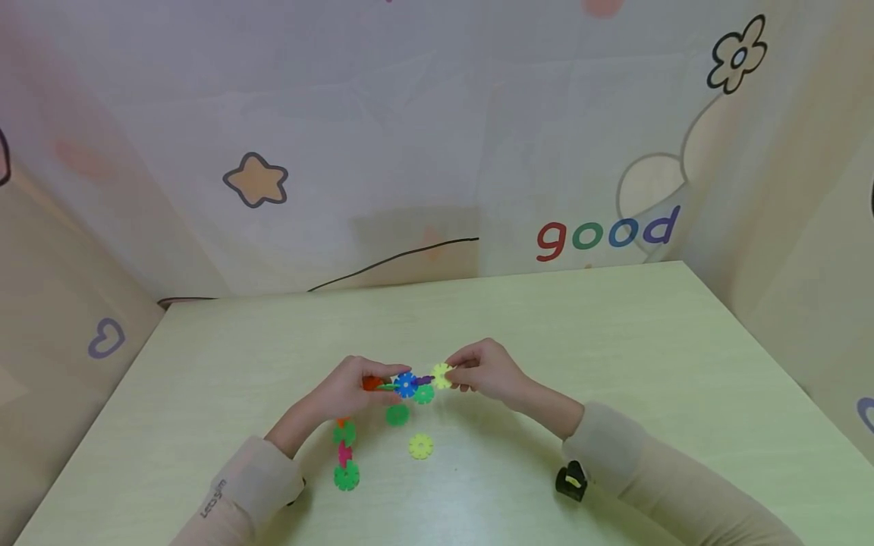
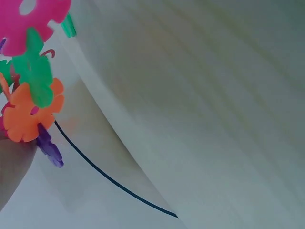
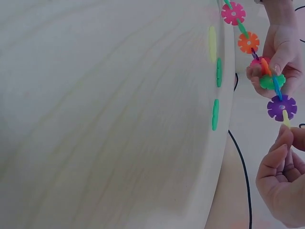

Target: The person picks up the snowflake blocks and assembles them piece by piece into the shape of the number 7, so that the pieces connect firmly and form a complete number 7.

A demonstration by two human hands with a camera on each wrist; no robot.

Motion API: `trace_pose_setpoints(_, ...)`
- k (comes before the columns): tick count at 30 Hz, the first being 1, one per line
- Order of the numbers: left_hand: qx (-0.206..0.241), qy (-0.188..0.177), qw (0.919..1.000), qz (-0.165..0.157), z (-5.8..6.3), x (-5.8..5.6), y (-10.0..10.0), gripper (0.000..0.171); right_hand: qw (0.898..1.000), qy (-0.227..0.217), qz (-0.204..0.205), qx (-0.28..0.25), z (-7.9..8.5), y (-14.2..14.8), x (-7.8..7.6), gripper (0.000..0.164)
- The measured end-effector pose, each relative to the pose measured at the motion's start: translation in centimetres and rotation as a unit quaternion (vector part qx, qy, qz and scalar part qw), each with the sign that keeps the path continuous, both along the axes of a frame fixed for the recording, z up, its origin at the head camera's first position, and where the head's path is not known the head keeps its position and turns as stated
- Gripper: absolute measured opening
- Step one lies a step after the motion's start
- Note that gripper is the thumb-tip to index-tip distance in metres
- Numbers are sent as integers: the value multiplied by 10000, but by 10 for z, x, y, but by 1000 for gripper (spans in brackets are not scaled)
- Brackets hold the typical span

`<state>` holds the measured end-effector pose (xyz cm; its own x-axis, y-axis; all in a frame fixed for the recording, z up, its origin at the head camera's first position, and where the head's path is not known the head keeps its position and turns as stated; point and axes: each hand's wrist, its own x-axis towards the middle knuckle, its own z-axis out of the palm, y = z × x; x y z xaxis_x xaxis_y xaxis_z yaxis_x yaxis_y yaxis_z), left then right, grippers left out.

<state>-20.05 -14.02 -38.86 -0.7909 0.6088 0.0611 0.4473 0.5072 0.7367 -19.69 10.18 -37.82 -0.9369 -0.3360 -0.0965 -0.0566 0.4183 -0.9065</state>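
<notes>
Both hands hold one chain of notched, flower-shaped plastic discs above the table. My left hand (image 1: 341, 388) grips the chain's middle, with a blue disc (image 1: 406, 384) showing between thumb and fingers. In the right wrist view, an orange disc (image 3: 249, 43) and a pink disc (image 3: 233, 14) trail off behind that hand. My right hand (image 1: 495, 373) pinches a yellow disc (image 1: 441, 375) at the chain's other end. It meets the edge of a purple disc (image 3: 281, 108), which joins the blue one. Below the left wrist hangs the chain's tail, ending in a green disc (image 1: 347, 477).
Loose on the table (image 1: 519, 485) under the hands lie a yellow disc (image 1: 420, 447) and two green discs, one nearer the left hand (image 1: 397, 415) and one beneath the purple piece (image 1: 425, 394). A printed curtain (image 1: 410, 136) stands behind the table's far edge.
</notes>
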Motion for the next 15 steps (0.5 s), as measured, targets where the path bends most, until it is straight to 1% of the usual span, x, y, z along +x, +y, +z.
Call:
trace_pose_setpoints(2,42,-30,10000,74,0,1,1,45,10000,13,-14,-47,-1,-1,1,16)
trace_pose_setpoints(5,48,42,9999,89,0,2,3,46,9999,31,-79,-98,-3,-2,2,15)
trace_pose_setpoints(9,68,194,9998,28,0,2,5,45,9997,101,-127,-188,-5,-3,4,12)
trace_pose_setpoints(15,62,168,9998,-66,3,1,6,45,9993,22,-219,-318,-6,-4,5,11)
